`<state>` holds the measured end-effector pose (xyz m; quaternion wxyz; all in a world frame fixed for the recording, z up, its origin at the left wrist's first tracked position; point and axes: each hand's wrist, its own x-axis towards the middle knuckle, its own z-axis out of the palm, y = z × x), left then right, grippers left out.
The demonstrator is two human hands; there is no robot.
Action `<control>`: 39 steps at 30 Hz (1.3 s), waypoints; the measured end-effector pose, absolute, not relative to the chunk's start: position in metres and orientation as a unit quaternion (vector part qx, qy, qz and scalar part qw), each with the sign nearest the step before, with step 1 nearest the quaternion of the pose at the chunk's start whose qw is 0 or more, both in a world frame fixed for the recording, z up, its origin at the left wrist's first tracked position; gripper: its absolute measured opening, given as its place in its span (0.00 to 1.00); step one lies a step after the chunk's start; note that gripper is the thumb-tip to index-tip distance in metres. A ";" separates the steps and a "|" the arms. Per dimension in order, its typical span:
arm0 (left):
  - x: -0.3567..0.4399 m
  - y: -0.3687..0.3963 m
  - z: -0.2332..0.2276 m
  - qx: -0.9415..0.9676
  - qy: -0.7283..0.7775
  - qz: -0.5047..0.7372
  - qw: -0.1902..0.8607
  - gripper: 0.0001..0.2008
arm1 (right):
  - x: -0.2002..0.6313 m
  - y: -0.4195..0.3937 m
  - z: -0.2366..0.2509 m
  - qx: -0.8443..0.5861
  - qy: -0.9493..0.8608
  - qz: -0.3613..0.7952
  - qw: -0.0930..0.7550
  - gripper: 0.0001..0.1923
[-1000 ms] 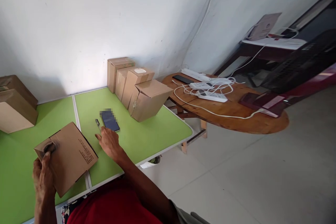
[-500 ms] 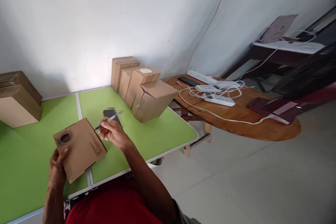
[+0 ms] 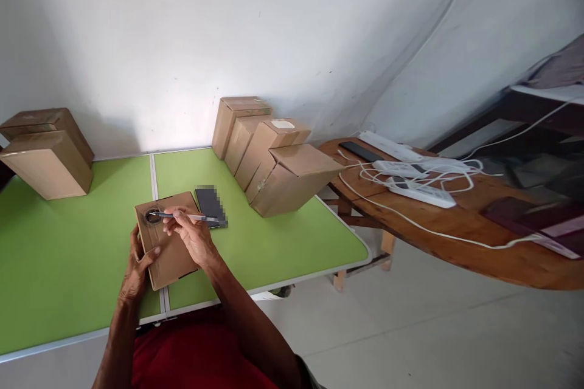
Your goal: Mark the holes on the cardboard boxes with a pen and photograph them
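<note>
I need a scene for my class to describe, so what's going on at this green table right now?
A person in a red top holds a small cardboard box on the green table. The left hand steadies the box's near edge, while the right hand holds a pen, its tip at a dark round mark on the box's top. A phone lies just beyond. More boxes stand against the wall, and power strips with white cables rest on a wooden table alongside.

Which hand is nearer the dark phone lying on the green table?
Right. The right hand, holding a pen, is just beside the dark phone; the left hand grips the brown cardboard box, farther off.
</note>
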<state>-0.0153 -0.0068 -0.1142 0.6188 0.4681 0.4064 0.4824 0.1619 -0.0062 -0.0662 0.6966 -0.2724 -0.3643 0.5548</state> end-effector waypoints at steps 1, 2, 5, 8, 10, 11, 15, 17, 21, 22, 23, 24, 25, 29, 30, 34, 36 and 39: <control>-0.015 -0.007 -0.116 0.474 0.402 0.479 0.620 0.55 | 0.161 -0.007 -0.066 -0.286 -0.373 0.543 0.696 0.23; -0.015 -0.007 -0.117 0.476 0.400 0.479 0.619 0.55 | 0.161 -0.009 -0.066 -0.299 -0.384 0.531 0.694 0.23; -0.012 -0.009 -0.117 0.478 0.397 0.489 0.612 0.55 | 0.158 -0.010 -0.068 -0.327 -0.418 0.499 0.686 0.22; -0.011 -0.012 -0.115 0.478 0.396 0.495 0.608 0.55 | 0.155 -0.010 -0.073 -0.341 -0.436 0.484 0.678 0.20; -0.011 -0.013 -0.113 0.480 0.399 0.491 0.608 0.56 | 0.153 -0.009 -0.075 -0.351 -0.444 0.480 0.670 0.21; -0.012 -0.013 -0.113 0.482 0.401 0.489 0.607 0.56 | 0.153 -0.009 -0.075 -0.357 -0.447 0.478 0.666 0.22; -0.013 -0.010 -0.116 0.484 0.399 0.491 0.605 0.55 | 0.153 -0.014 -0.070 -0.378 -0.459 0.469 0.653 0.23; -0.015 -0.008 -0.118 0.485 0.399 0.487 0.607 0.56 | 0.154 -0.017 -0.065 -0.381 -0.468 0.461 0.650 0.22; -0.015 -0.006 -0.120 0.480 0.406 0.488 0.605 0.55 | 0.153 -0.021 -0.057 -0.389 -0.487 0.436 0.649 0.17; -0.015 -0.007 -0.119 0.479 0.407 0.490 0.604 0.55 | 0.153 -0.022 -0.056 -0.391 -0.491 0.433 0.647 0.16; -0.014 -0.007 -0.118 0.478 0.409 0.491 0.603 0.55 | 0.153 -0.022 -0.056 -0.394 -0.493 0.433 0.643 0.16; -0.014 -0.009 -0.117 0.478 0.410 0.492 0.602 0.55 | 0.153 -0.022 -0.056 -0.395 -0.495 0.436 0.639 0.16; -0.013 -0.010 -0.115 0.477 0.412 0.492 0.600 0.55 | 0.153 -0.022 -0.056 -0.396 -0.496 0.441 0.634 0.17; -0.011 -0.014 -0.109 0.474 0.416 0.497 0.595 0.54 | 0.156 -0.024 -0.058 -0.402 -0.496 0.458 0.619 0.18; -0.011 -0.014 -0.110 0.474 0.417 0.497 0.595 0.54 | 0.157 -0.025 -0.059 -0.409 -0.495 0.458 0.616 0.18; -0.013 -0.011 -0.116 0.472 0.410 0.494 0.604 0.56 | 0.164 -0.026 -0.065 -0.445 -0.470 0.437 0.625 0.19; -0.013 -0.009 -0.118 0.470 0.405 0.493 0.610 0.57 | 0.168 -0.025 -0.068 -0.456 -0.442 0.424 0.645 0.20; -0.013 -0.010 -0.117 0.466 0.400 0.496 0.614 0.57 | 0.171 -0.020 -0.071 -0.463 -0.394 0.412 0.678 0.22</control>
